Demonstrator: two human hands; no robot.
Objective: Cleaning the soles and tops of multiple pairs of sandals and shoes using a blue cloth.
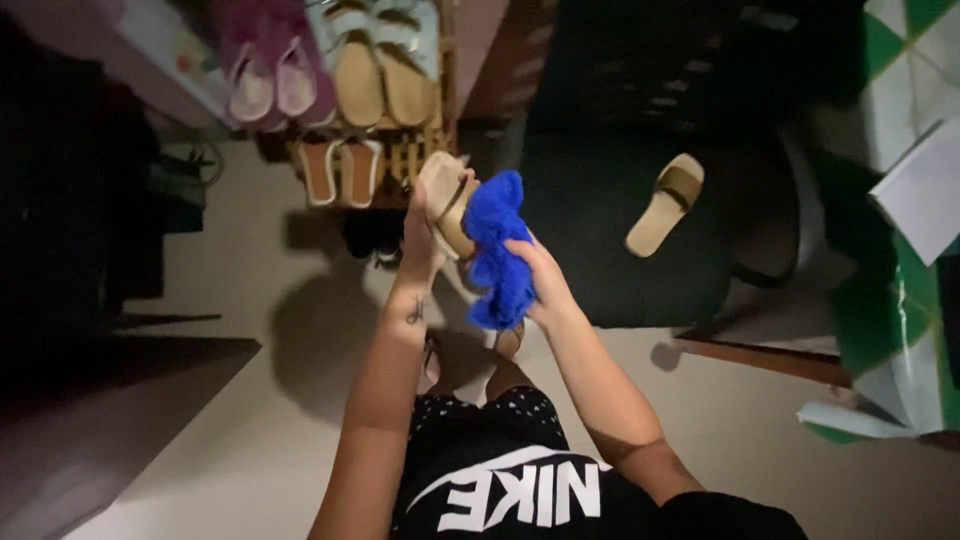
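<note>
- Dark shirt with white lettering fills the bottom edge, nearest the camera, and both forearms reach up and away from it.
- Right hand is clenched around a bunched blue cloth; the cloth's upper folds press against the sandal's side.
- Left hand grasps a tan sandal, holding it in the air at about chest height. The sandal's long axis runs up and slightly left, away from the body, with its sole edge turned toward the cloth.
- Sandal and cloth touch; the cloth lies just to the right of the sandal, so the right hand is the one beside the surface being met, and neither hand is clearly nearer the camera.
- Pale floor lies below the hands.
- Farther off, a second tan sandal rests alone on a dark mat, well apart from the hands.
- Farthest, a wooden shoe rack holds pink slippers and pale sandals.
</note>
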